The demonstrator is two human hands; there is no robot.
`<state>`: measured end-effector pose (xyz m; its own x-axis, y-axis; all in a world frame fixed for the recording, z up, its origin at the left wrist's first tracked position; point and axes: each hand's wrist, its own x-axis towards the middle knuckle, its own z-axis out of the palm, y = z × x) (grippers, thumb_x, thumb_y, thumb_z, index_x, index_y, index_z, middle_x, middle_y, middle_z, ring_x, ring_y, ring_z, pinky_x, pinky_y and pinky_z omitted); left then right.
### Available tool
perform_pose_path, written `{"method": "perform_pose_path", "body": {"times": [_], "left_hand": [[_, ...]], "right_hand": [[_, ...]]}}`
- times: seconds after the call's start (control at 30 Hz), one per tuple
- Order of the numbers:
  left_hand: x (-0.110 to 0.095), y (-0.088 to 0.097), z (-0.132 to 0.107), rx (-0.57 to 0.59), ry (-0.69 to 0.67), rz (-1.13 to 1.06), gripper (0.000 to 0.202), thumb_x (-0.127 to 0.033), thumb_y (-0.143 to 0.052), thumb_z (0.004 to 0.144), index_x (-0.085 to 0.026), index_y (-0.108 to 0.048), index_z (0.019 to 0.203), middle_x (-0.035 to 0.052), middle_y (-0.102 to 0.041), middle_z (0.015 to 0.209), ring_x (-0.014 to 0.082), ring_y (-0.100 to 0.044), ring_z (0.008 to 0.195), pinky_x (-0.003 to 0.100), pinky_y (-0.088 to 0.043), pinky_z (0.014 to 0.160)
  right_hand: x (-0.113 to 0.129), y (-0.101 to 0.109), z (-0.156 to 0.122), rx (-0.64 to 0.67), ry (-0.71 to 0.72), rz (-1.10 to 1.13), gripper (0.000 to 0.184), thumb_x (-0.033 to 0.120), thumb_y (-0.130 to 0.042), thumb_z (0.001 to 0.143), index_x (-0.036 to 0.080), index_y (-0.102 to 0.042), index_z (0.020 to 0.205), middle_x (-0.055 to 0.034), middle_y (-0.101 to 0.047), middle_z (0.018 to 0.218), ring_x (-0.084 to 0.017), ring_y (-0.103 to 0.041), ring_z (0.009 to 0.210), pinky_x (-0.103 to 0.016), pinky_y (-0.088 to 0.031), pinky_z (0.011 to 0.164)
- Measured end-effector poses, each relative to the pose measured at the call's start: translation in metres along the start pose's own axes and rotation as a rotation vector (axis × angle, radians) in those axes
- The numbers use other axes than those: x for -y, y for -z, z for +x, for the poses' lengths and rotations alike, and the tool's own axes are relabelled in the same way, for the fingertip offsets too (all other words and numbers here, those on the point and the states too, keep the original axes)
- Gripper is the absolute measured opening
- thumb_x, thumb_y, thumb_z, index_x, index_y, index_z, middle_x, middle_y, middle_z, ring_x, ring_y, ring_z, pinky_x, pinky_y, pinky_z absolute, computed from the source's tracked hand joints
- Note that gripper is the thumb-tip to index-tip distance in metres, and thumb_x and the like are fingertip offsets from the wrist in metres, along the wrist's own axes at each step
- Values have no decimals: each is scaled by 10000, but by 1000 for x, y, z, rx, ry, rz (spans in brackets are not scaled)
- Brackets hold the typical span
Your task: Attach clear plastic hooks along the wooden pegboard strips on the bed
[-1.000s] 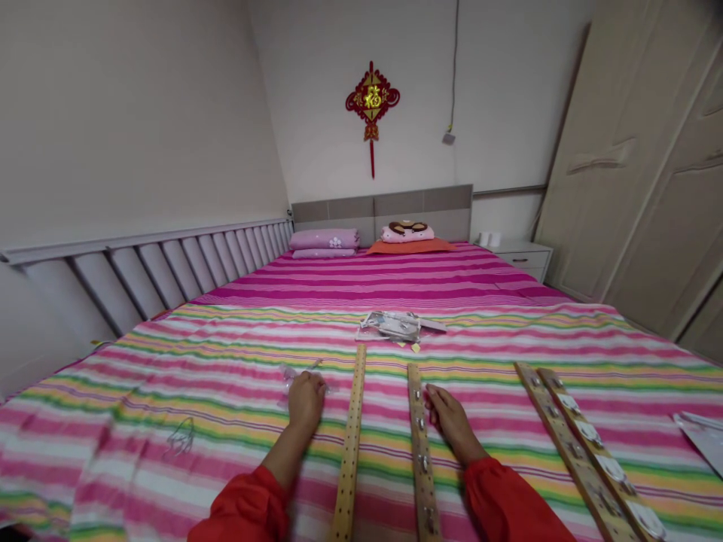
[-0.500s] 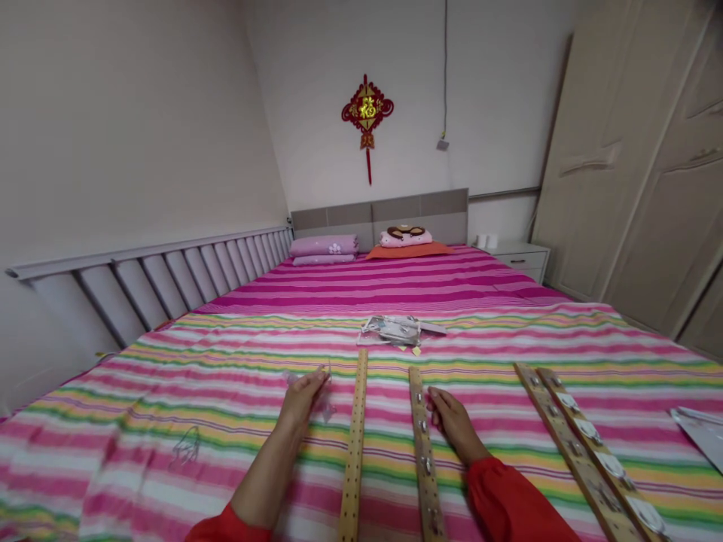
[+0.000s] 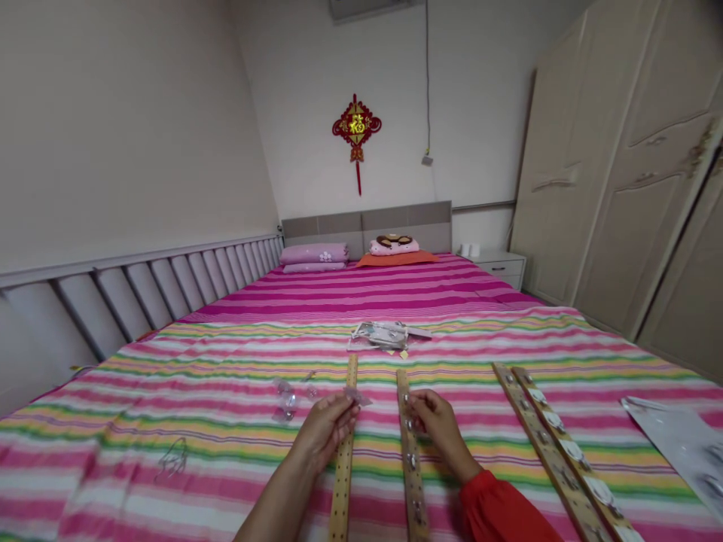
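My left hand (image 3: 329, 426) is closed, its fingertips pinching a small clear plastic bag (image 3: 357, 396) above a wooden strip with rows of holes (image 3: 342, 482). My right hand (image 3: 434, 421) is closed too, with thumb and finger at the edge of a second wooden strip (image 3: 407, 440) that carries several small metal pieces. Whether anything small sits in the right fingertips I cannot make out. More crumpled clear bags (image 3: 285, 399) lie on the striped sheet to the left of my left hand.
Two more wooden strips with metal pieces (image 3: 545, 436) lie to the right, the outer one with white pieces. A plastic packet (image 3: 675, 444) is at the far right. Packaged items (image 3: 384, 335) lie ahead. A thin wire tangle (image 3: 172, 458) rests at left.
My left hand has moved right, from beside the left strip to above it, with a clear bag in its fingers. My right hand has come closer against its strip. The view has shifted right.
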<state>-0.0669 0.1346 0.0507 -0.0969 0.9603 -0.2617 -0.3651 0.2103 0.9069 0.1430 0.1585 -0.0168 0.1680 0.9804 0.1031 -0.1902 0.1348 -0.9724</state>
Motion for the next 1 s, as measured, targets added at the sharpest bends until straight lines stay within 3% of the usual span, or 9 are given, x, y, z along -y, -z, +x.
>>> {"method": "perform_pose_path", "body": {"times": [0.17, 0.27, 0.37, 0.47, 0.63, 0.87, 1.0], "left_hand": [[5, -17, -7, 61, -37, 29, 237, -251, -844, 530, -120, -674, 632, 5, -658, 545, 62, -592, 500, 128, -448, 482], [10, -24, -9, 55, -59, 91, 303, -318, -850, 480, -120, -680, 635, 12, -666, 555, 82, -605, 525, 148, -438, 490], [14, -30, -14, 37, -69, 144, 329, -351, -836, 463, -127, -673, 640, 25, -677, 568, 128, -643, 586, 187, -454, 533], [15, -37, -19, 57, -211, 213, 304, -355, -806, 489, -137, -674, 655, 16, -679, 576, 147, -646, 593, 221, -468, 566], [20, -49, -25, 130, -450, 338, 196, -327, -735, 594, -157, -682, 677, 20, -698, 651, 163, -644, 644, 259, -497, 635], [32, -59, -22, 246, -462, 402, 226, -376, -670, 686, -152, -681, 715, 38, -700, 703, 176, -639, 699, 268, -486, 668], [36, -59, -7, 187, -492, 454, 270, -417, -626, 707, -152, -682, 701, 29, -679, 666, 169, -610, 679, 268, -466, 659]], "right_hand": [[33, -24, -32, 37, 172, -99, 307, 475, -730, 620, 191, -637, 692, 29, -524, 545, -127, -447, 493, -248, -359, 465], [40, -28, -44, 55, 258, -183, 311, 415, -768, 596, 196, -648, 780, 26, -537, 615, -118, -429, 489, -244, -361, 468], [44, -27, -53, 102, 394, -296, 223, 345, -736, 659, 198, -657, 806, 10, -561, 690, -114, -439, 511, -242, -367, 492], [45, -26, -58, 79, 451, -333, 159, 343, -678, 732, 191, -634, 744, 16, -542, 651, -110, -427, 506, -237, -344, 487], [37, -25, -58, 14, 323, -215, 239, 406, -691, 720, 186, -602, 698, 48, -483, 549, -105, -392, 483, -227, -314, 458], [32, -12, -46, -6, 135, 3, 354, 532, -687, 670, 191, -589, 666, 57, -481, 482, -100, -398, 421, -223, -293, 404], [28, -2, -35, -9, 21, 88, 389, 565, -692, 629, 197, -566, 626, 73, -460, 401, -89, -378, 348, -216, -284, 368]]}}
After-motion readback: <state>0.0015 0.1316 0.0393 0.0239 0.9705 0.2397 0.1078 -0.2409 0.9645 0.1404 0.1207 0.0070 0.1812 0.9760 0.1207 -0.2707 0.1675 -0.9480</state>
